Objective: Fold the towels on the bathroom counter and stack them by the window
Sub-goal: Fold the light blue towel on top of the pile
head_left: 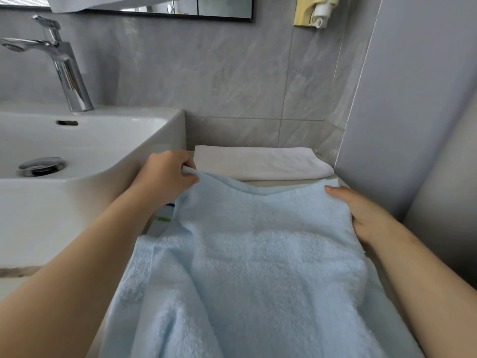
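Observation:
A light blue towel [258,259] lies spread over the counter in front of me and runs down past the bottom of the view. My left hand [167,174] pinches its far left corner and lifts it a little. My right hand [361,215] holds the far right edge, thumb on top and fingers hidden under the cloth. Behind the blue towel a folded white towel [260,162] lies flat on the counter against the tiled back wall.
A white sink [77,151] with a chrome tap [64,65] stands close on the left. A grey wall panel [413,125] closes the right side. A small piece of green and blue striped cloth [164,218] shows under the blue towel's left edge.

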The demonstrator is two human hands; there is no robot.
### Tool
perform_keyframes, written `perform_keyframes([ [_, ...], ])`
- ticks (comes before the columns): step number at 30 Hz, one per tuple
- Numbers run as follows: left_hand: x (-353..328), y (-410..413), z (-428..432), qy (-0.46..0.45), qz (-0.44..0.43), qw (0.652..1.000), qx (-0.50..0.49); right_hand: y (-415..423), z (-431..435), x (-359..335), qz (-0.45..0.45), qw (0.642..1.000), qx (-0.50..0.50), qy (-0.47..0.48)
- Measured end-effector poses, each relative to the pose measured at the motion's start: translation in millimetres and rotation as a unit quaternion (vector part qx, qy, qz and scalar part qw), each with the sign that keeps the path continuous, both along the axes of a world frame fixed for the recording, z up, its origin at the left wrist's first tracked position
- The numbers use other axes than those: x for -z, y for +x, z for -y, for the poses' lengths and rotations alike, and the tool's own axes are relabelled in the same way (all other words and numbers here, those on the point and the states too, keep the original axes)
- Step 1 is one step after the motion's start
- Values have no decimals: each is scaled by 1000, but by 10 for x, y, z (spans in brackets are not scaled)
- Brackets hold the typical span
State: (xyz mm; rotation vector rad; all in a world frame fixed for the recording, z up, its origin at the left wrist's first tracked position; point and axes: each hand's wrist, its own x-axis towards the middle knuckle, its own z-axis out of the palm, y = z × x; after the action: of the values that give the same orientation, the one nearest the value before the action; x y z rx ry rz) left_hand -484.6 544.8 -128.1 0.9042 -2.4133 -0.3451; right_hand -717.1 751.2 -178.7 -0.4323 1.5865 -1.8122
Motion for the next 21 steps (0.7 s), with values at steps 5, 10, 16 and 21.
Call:
perform_keyframes([
  [5,3,-3,-10,-11,-28,1000,-2,86,18,-66,-67,997,49,4],
  [10,-19,-29,9,-49,-109,993,-26,131,-4,-203,-108,978,157,-86],
  [16,-48,-49,28,-51,-179,982,-40,61,-90,-288,-148,955,217,-137],
  [21,6,-71,26,-57,-185,980,-49,-3,-69,-242,-153,965,178,-120],
])
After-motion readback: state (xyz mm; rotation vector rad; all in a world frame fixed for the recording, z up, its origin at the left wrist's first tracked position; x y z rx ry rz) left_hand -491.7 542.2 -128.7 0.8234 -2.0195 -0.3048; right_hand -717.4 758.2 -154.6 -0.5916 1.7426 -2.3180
